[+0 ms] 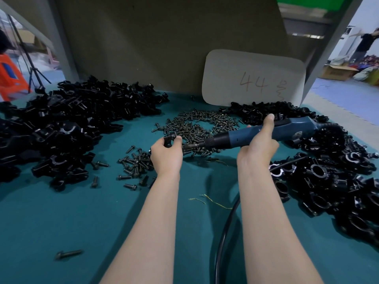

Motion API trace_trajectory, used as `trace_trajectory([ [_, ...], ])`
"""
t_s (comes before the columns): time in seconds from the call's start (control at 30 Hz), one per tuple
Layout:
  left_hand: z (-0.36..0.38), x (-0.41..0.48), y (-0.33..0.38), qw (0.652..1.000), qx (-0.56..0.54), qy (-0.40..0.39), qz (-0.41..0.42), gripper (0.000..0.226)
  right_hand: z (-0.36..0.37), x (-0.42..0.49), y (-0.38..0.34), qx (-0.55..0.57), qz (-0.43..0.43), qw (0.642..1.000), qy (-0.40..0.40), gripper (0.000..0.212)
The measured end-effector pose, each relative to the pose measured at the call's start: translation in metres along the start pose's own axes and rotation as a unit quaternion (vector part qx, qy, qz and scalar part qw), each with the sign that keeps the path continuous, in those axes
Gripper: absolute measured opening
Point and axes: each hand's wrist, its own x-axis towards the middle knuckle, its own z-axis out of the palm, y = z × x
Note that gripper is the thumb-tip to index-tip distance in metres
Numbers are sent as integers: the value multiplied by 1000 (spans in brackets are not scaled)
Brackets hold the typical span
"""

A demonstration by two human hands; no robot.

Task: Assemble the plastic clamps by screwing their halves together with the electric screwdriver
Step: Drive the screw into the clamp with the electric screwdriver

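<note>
Teal table top [61,222] w/ white card [253,78] marked 44 leaning on brown backboard [153,37] behind it, grey frame posts [59,48] L & R of card, orange crate [10,76] + tripod [33,72] far L, blue floor [332,93], cardboard box [338,72] & a person [365,44] far R.

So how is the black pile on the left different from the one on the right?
The left pile is mostly open halves with half-round notches; the right pile shows closed rings with full round holes. The left pile spreads wider; the right pile runs in a narrower strip. Both are black.
</note>
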Motion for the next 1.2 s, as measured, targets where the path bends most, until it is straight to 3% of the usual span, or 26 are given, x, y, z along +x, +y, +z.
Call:
trace_trajectory([
  [0.27,0,2,-3,999,28,32,29,21,7,-5,7,-13,-47,999,-18,46],
  [0.37,-1,1,-3,998,30,41,30,38,8,-5,8,-13,-48,999,-15,45],
  [0.57,1,2,-4,997,34,53,47,52,7,-8,8,-15,-37,999,-7,38],
  [0.73,1,3,-4,997,19,59,52,50,10,-11,7,-12,-40,999,-21,48],
  [0.93,0,1,-3,997,7,60,49,46,10,-15,0,71,-23,995,-59,67],
  [1.2,-1,6,-4,998,-22,61,14,51,6,-12,-6,170,-8,979,-113,65],
])
